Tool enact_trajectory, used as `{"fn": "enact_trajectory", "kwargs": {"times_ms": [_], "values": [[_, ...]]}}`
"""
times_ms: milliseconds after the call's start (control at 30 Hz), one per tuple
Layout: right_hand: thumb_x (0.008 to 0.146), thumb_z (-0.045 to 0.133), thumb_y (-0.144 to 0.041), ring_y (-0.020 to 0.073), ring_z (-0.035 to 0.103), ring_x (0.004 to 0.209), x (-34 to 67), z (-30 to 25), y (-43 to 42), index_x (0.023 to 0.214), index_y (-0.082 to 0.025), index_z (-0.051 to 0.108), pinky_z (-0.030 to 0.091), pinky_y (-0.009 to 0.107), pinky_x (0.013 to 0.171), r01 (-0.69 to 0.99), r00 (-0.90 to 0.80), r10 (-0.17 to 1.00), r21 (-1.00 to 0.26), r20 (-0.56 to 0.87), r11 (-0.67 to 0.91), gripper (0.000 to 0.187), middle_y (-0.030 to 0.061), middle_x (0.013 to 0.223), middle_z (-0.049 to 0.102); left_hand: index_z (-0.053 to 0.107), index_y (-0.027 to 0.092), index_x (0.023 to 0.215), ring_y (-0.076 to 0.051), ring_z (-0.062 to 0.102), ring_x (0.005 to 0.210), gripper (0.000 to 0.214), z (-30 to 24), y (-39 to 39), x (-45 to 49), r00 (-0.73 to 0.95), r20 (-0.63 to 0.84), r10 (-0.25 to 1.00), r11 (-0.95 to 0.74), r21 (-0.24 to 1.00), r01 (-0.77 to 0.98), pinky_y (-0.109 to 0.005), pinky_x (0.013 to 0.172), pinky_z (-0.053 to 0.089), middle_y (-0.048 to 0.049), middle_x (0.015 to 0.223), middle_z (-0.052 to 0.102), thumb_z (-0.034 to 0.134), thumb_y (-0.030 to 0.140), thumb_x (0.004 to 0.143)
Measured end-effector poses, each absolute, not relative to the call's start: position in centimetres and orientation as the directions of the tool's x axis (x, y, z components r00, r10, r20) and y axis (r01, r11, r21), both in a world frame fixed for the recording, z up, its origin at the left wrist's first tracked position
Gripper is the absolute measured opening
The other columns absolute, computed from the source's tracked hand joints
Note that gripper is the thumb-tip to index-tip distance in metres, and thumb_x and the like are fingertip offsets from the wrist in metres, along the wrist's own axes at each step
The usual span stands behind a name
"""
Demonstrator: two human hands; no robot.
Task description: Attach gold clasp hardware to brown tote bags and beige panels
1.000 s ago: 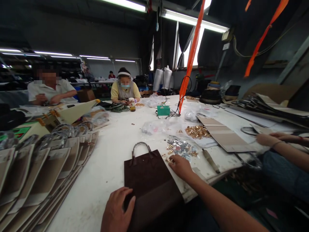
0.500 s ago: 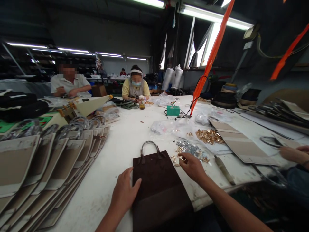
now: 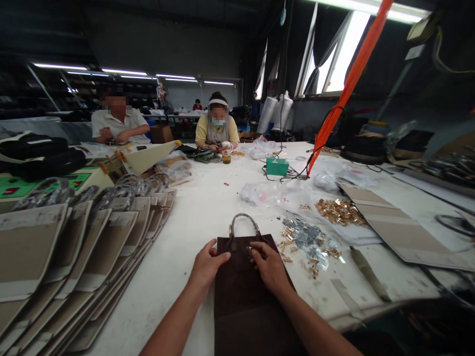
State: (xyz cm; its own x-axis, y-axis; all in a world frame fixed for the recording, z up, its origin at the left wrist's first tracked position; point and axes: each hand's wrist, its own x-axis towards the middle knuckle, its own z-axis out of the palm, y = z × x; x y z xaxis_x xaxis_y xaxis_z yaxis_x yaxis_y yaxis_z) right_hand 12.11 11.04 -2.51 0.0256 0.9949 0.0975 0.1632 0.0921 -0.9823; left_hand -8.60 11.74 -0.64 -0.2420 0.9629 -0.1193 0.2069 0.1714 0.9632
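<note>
See white worktop (image 3: 202, 200); toward its near edge find dark brown bag (image 3: 243, 296), flat, handle (image 3: 245, 215) toward far edge; right of it, loose metal fittings (image 3: 299, 231)
Note left hand (image 3: 205, 267) loosely open, empty, at bag's upper left; right hand (image 3: 270, 267) near-pinched above bag's upper middle, small glint (image 3: 250, 249) at fingertips, cannot tell if gripped

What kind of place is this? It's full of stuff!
It looks like a bag workshop, maybe in a factory. There's a dark brown handbag, a stack of beige panels with wrapped handles, and a pile of gold-coloured metal pieces.
</note>
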Motion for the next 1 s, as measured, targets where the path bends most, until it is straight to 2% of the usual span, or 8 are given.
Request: {"fn": "enact_trajectory", "kwargs": {"times_ms": [100,233,333,533,633,733,900,1000], "values": [[0.092,0.064,-0.048,0.0204,0.067,0.069,12.4,-2.5,10.9,0.111,-0.02,0.073,0.056,0.032,0.066,0.142,0.039,0.996,-0.987,0.078,0.072,0.035,0.0042,0.079,0.073,0.065,0.016,0.115,-0.023,0.067,0.079,0.056,-0.7,13.1,-8.1,-0.24,-0.074,0.968,0.134,0.96,0.246,-0.035,0.073,0.054,-0.0022,0.086,0.067,0.077,0.03,0.062],[0.091,0.065,-0.046,0.0203,0.069,0.071,12.1,-2.7,11.1,0.11,-0.02,0.073,0.056,0.031,0.065,0.111,0.063,0.995,-0.992,0.072,0.065,0.034,0.0051,0.084,0.073,0.063,0.019,0.117,-0.029,0.063,0.112,0.051,-1.1,14.0,-7.3,-0.289,0.063,0.955,0.044,0.936,0.35,-0.044,0.102,0.048,-0.0097,0.118,0.065,0.073,0.03,0.068],[0.093,0.063,-0.047,0.019,0.068,0.07,11.9,-2.6,11.1,0.107,-0.02,0.075,0.056,0.03,0.063,0.108,0.047,0.994,-0.989,0.103,0.098,0.032,0.0056,0.091,0.072,0.067,0.021,0.115,-0.027,0.06,0.118,0.038,-1.7,13.8,-7.3,-0.201,0.211,0.956,-0.088,0.866,0.492,-0.045,0.11,0.044,-0.0096,0.122,0.064,0.065,0.032,0.079],[0.093,0.063,-0.038,0.0179,0.068,0.072,11.9,-2.3,10.8,0.099,-0.022,0.076,0.054,0.029,0.066,0.146,0.038,0.99,-0.981,0.135,0.128,0.021,0.0028,0.09,0.069,0.072,0.02,0.098,-0.027,0.064,0.104,0.026,-2.1,13.6,-8.2,-0.128,0.197,0.972,-0.103,0.848,0.52,-0.044,0.1,0.051,-0.0081,0.106,0.068,0.068,0.031,0.074],[0.091,0.064,-0.035,0.0175,0.067,0.07,12.0,-2.2,10.7,0.091,-0.022,0.074,0.053,0.03,0.067,0.161,0.039,0.992,-0.98,0.124,0.116,0.017,0.0017,0.085,0.068,0.072,0.021,0.093,-0.026,0.065,0.097,0.024,-2.0,13.8,-8.7,-0.128,0.152,0.98,-0.067,0.858,0.508,-0.042,0.093,0.052,-0.0065,0.101,0.069,0.07,0.031,0.071],[0.09,0.065,-0.035,0.0187,0.067,0.071,12.1,-2.1,10.7,0.092,-0.022,0.072,0.052,0.03,0.068,0.173,0.048,0.995,-0.982,0.087,0.077,0.015,0.0019,0.083,0.07,0.068,0.021,0.086,-0.025,0.066,0.089,0.02,-1.9,13.4,-8.5,-0.128,0.089,0.988,-0.017,0.878,0.478,-0.039,0.084,0.052,-0.0043,0.094,0.071,0.07,0.035,0.072],[0.085,0.069,-0.032,0.0185,0.065,0.073,12.3,-2.1,10.8,0.105,-0.022,0.073,0.051,0.03,0.067,0.246,0.03,0.994,-0.965,0.102,0.092,0.023,0.0039,0.092,0.074,0.062,0.023,0.084,-0.024,0.066,0.086,0.022,-1.8,12.4,-7.2,-0.246,0.055,0.968,0.019,0.957,0.29,-0.036,0.08,0.05,-0.0021,0.086,0.071,0.066,0.044,0.081],[0.084,0.071,-0.034,0.02,0.067,0.081,12.2,-2.1,10.9,0.11,-0.023,0.074,0.053,0.031,0.072,0.249,0.03,0.993,-0.963,0.116,0.105,0.028,0.0051,0.099,0.075,0.061,0.022,0.1,-0.023,0.068,0.088,0.033,-1.9,12.2,-6.7,-0.368,0.006,0.93,0.047,0.99,0.133,-0.036,0.081,0.052,-0.0026,0.093,0.071,0.071,0.047,0.079]]}}
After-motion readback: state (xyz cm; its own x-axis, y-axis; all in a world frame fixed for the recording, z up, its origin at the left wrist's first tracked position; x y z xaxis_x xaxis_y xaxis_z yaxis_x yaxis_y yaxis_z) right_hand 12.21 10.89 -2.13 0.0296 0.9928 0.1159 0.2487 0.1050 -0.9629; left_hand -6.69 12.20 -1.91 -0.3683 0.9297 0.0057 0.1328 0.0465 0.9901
